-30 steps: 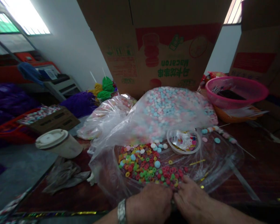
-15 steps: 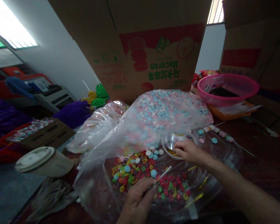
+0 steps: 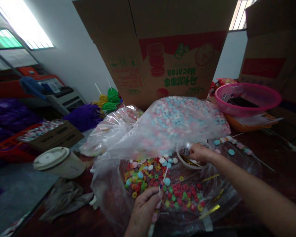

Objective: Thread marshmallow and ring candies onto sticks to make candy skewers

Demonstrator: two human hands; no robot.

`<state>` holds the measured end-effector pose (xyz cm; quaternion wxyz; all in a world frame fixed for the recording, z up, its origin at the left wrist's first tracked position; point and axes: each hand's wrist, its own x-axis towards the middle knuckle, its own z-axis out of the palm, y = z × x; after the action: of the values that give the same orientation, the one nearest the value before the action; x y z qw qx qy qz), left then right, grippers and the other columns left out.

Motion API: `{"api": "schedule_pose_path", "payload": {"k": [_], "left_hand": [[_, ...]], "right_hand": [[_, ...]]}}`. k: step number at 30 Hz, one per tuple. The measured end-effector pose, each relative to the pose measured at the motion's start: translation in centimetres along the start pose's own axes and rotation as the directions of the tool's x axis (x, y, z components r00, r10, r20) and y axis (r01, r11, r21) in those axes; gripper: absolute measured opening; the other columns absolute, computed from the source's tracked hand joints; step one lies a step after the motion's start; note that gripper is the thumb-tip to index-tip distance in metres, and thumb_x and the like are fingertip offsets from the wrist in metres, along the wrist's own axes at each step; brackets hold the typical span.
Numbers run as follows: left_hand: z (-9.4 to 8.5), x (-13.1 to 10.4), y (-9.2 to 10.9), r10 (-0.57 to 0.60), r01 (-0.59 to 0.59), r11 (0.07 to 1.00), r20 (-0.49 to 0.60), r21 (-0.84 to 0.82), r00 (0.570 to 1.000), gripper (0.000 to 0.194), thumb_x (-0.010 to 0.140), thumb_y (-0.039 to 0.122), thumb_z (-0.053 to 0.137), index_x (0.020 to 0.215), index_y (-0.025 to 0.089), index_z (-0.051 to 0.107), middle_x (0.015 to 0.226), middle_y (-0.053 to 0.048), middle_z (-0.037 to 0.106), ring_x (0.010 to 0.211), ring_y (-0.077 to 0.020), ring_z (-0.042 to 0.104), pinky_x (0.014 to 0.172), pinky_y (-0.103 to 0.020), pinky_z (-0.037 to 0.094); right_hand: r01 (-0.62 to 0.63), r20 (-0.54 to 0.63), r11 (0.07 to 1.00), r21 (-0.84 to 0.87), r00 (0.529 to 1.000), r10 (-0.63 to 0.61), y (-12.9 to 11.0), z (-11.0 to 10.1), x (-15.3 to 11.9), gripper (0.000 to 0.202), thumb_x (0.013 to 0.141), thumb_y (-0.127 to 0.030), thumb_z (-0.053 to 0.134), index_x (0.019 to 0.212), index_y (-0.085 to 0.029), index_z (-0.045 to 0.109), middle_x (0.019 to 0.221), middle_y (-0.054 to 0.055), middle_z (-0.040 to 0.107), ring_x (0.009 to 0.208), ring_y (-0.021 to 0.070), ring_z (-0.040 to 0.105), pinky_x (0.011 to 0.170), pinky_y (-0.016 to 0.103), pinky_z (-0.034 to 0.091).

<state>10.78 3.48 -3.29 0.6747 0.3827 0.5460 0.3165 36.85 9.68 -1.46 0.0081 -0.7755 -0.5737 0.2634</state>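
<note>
My left hand (image 3: 146, 204) is closed around a candy skewer, whose white stick (image 3: 166, 173) points up past my thumb. Pale pieces of the skewer show below my fingers. My right hand (image 3: 201, 153) reaches into a clear round bowl (image 3: 180, 157) with gold twist ties (image 3: 187, 160) in it. Its fingers are curled together, and what they pinch is hidden. Between my hands, colourful ring-shaped candies (image 3: 181, 194) and a few pastel round candies (image 3: 167, 181) lie on clear plastic. Behind them rests a large clear bag of pastel candies (image 3: 177, 113).
A finished-looking candy skewer (image 3: 233, 142) lies right of the bowl. Beyond it, a pink basket (image 3: 251, 110) sits on an orange one. Cardboard boxes (image 3: 177, 19) stand behind. At left are a lidded off-white tub (image 3: 69, 166), a grey rag (image 3: 64, 197) and a red crate (image 3: 7, 149).
The whole view has shifted, so the scene sits further right. The stick in my left hand now points more upright. My right hand remains at the bowl.
</note>
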Motion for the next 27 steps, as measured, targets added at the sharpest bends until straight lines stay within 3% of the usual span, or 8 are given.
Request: {"api": "schedule_pose_path", "payload": {"k": [5,8,13,16,19,23,25,27], "left_hand": [[0.6,-0.2,0.1,0.005,-0.003,1.0,0.066,-0.026,0.998,0.03,0.057,0.039,0.072,0.068,0.013,0.06,0.048,0.006,0.043,0.037,-0.0022,0.031,0.034,-0.012,0.018],[1.0,-0.3,0.6,-0.001,0.018,0.993,0.148,-0.114,0.989,0.03,0.059,0.037,0.072,0.073,0.013,0.061,0.05,0.005,0.045,0.037,-0.0035,0.037,0.033,-0.012,0.022],[2.7,-0.3,1.3,-0.005,0.1,0.956,0.323,-0.276,0.946,0.032,0.057,0.033,0.074,0.078,0.011,0.063,0.049,0.004,0.048,0.039,-0.0074,0.046,0.031,-0.014,0.028],[3.3,0.0,1.4,0.038,0.087,0.938,0.348,-0.334,0.937,0.036,0.059,0.033,0.073,0.084,0.009,0.066,0.05,0.003,0.048,0.04,-0.0071,0.046,0.031,-0.013,0.028],[3.2,0.5,1.2,0.075,0.023,0.948,0.293,-0.317,0.953,0.031,0.063,0.033,0.072,0.081,0.009,0.066,0.051,0.004,0.047,0.034,-0.0019,0.036,0.031,-0.012,0.027],[2.5,1.7,0.9,0.102,-0.038,0.96,0.218,-0.279,0.971,0.032,0.063,0.033,0.072,0.082,0.009,0.065,0.051,0.005,0.046,0.035,-0.0016,0.034,0.031,-0.012,0.025],[2.4,2.4,0.7,0.081,-0.019,0.961,0.218,-0.275,0.972,0.034,0.061,0.033,0.074,0.084,0.009,0.064,0.052,0.005,0.046,0.036,-0.0018,0.035,0.032,-0.012,0.026],[2.5,2.8,0.5,0.065,0.006,0.961,0.244,-0.277,0.968,0.036,0.061,0.033,0.074,0.086,0.01,0.064,0.053,0.005,0.047,0.036,-0.0021,0.035,0.032,-0.012,0.027]], "right_hand": [[0.059,0.052,0.993,0.105,0.997,-0.065,1.6,-2.4,-2.1,0.013,0.081,-0.016,0.058,0.068,-0.013,0.058,0.056,-0.004,0.053,0.052,0.011,0.052,0.05,0.022,0.042],[0.173,0.006,0.965,0.197,0.984,-0.177,2.1,-2.7,-5.2,0.013,0.074,-0.012,0.052,0.062,-0.015,0.055,0.052,-0.004,0.051,0.051,0.0112,0.049,0.047,0.021,0.035],[0.315,-0.045,0.796,0.517,0.939,-0.342,-0.4,1.8,-10.3,0.011,0.073,-0.025,0.047,0.064,-0.018,0.049,0.054,-0.004,0.049,0.049,0.0098,0.043,0.043,0.019,0.031],[0.209,-0.002,0.65,0.731,0.953,-0.303,-2.1,4.8,-11.2,0.018,0.072,-0.034,0.049,0.063,-0.019,0.045,0.049,-0.006,0.043,0.042,0.0082,0.038,0.039,0.019,0.026],[0.134,0.04,0.602,0.787,0.963,-0.267,-2.1,6.3,-10.8,0.022,0.072,-0.04,0.05,0.065,-0.02,0.044,0.048,-0.007,0.043,0.038,0.008,0.037,0.037,0.019,0.025],[0.293,-0.212,0.727,0.621,0.956,-0.204,-0.4,7.0,-9.6,0.021,0.075,-0.037,0.046,0.062,-0.02,0.046,0.053,-0.002,0.047,0.049,0.0134,0.046,0.046,0.024,0.035],[0.358,-0.347,0.775,0.521,0.918,-0.19,-0.1,7.2,-9.3,0.02,0.075,-0.035,0.046,0.066,-0.018,0.054,0.065,0.003,0.056,0.065,0.0189,0.053,0.059,0.029,0.042],[0.408,-0.414,0.76,0.506,0.888,-0.202,-0.6,7.5,-9.1,0.022,0.076,-0.033,0.048,0.079,-0.016,0.062,0.082,0.008,0.062,0.082,0.0231,0.056,0.075,0.035,0.043]]}}
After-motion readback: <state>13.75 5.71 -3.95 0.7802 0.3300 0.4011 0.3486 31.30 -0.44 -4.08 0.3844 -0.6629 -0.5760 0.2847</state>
